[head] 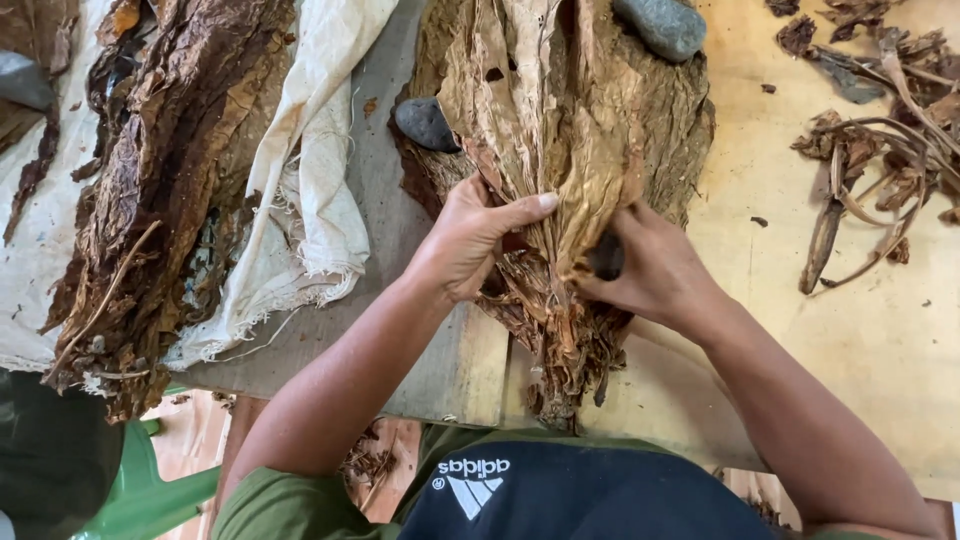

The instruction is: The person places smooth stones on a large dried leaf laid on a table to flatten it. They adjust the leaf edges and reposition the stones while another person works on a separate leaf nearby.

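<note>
A stack of dried, tan-brown leaves (560, 110) lies spread on the wooden table (880, 340) in front of me. My left hand (465, 240) presses on the left side of the stack near its stem end, thumb stretched across a pale leaf. On the right side, my right hand (655, 270) grips the leaves, with a small dark object (605, 258) under its thumb. A grey stone (425, 122) rests on the left edge of the stack, and a bigger grey stone (662, 25) sits on its far end.
A pile of dark brown leaves (170, 160) lies on white cloth (310, 180) at the left. Stripped stems and leaf scraps (880, 140) are scattered at the right. A green plastic chair (150, 490) shows below the table's near edge.
</note>
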